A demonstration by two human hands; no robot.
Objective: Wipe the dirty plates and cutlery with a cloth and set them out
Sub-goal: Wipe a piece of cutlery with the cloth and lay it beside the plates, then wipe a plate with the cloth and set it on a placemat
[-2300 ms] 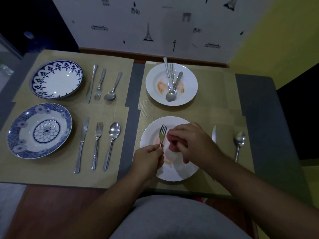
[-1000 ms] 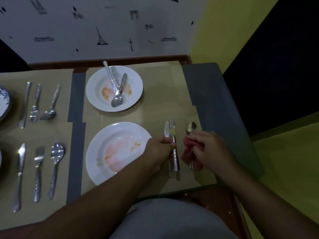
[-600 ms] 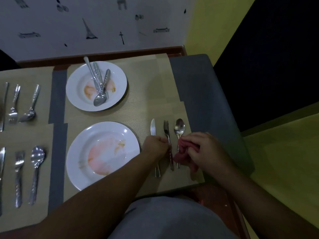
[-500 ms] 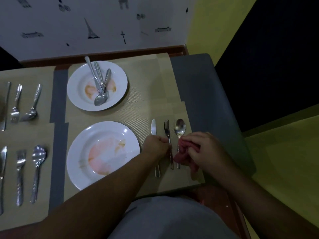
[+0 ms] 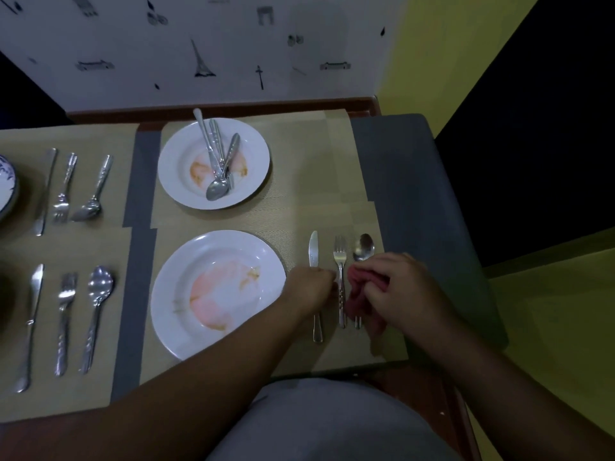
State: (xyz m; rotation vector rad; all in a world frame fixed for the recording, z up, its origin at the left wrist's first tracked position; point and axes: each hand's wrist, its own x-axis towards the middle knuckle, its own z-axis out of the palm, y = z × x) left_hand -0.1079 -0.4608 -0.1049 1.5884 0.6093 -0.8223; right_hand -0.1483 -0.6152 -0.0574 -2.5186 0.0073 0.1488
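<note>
A white plate (image 5: 213, 327) with orange smears lies on the near placemat. To its right a knife (image 5: 313, 251), a fork (image 5: 340, 257) and a spoon (image 5: 363, 246) lie side by side. My left hand (image 5: 311, 289) rests over the knife's handle with its fingertips at the fork's handle. My right hand (image 5: 399, 291) is closed on a red cloth (image 5: 361, 294) that covers the spoon's handle. Further back, a second smeared white plate (image 5: 186, 191) holds a spoon (image 5: 219, 184) and other cutlery.
On the left mats lie two laid-out sets of knife, fork and spoon (image 5: 65, 314) (image 5: 66, 188), and a blue patterned plate (image 5: 6, 184) shows at the left edge. The grey table (image 5: 416, 194) ends at the right. A papered wall stands behind.
The fork went from above the near plate to the mat between knife and spoon. Both hands followed it to the right, and in the last half second they have barely moved.
</note>
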